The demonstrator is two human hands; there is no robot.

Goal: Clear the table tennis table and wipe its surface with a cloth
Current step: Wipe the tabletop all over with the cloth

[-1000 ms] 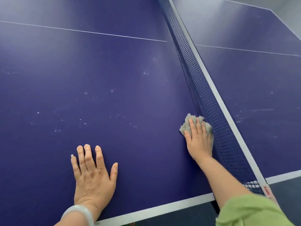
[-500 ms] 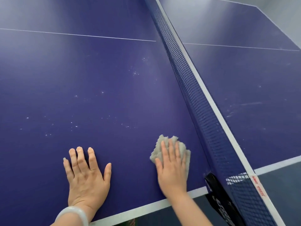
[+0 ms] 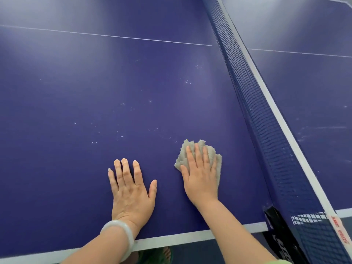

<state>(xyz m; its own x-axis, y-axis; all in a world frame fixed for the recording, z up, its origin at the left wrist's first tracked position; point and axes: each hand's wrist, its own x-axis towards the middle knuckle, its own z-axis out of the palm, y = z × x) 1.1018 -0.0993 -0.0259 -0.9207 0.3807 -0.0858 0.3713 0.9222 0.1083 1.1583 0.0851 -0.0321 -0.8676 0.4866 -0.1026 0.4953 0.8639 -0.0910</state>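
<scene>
while the left hand (image 3: 131, 195) is laid flat and open on the blue tabletop (image 3: 95, 96), a grey cloth (image 3: 215, 159) is pressed down by the right hand's (image 3: 201, 180) straight fingers, beside the net (image 3: 266, 119).

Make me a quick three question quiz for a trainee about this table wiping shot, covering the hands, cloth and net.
1. True or false: the left hand holds the cloth.
2. The cloth lies: A) between the left hand and the net; B) beyond the net; C) left of both hands.
3. Fill in: the left wrist wears a pale ___.
Key: 1 false, the right hand presses it flat; 2 A; 3 bracelet.
</scene>
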